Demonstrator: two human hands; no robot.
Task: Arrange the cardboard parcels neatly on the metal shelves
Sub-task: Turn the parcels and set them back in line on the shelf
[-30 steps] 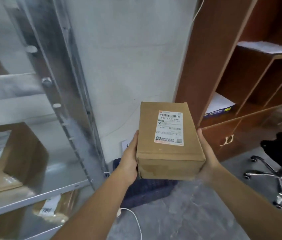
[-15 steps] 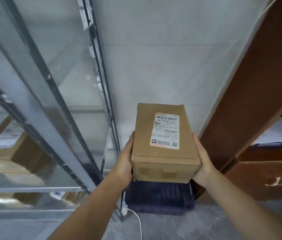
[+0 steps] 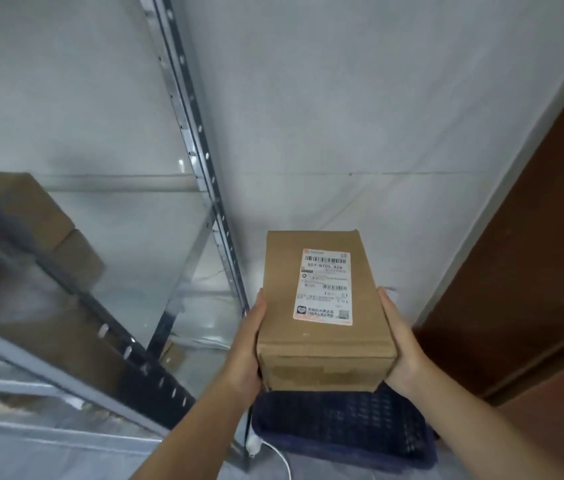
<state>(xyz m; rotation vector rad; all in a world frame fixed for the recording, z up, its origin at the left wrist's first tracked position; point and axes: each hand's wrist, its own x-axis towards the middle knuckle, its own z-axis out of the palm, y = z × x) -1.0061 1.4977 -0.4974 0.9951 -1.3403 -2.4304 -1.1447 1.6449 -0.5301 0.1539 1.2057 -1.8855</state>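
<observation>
Beside the shelf post (image 3: 199, 161), left hand (image 3: 247, 344) and right hand (image 3: 400, 344) clamp the parcel's (image 3: 322, 341) edges.

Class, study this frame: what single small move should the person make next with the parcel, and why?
Probably swing the parcel leftward toward the metal shelves. The left hand and right hand grip its sides, and it hangs right of the shelf upright, above a dark crate, not yet on any shelf.

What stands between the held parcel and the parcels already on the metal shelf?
In the head view, the shelf's perforated metal upright stands between the held parcel and the shelved parcels.
</observation>
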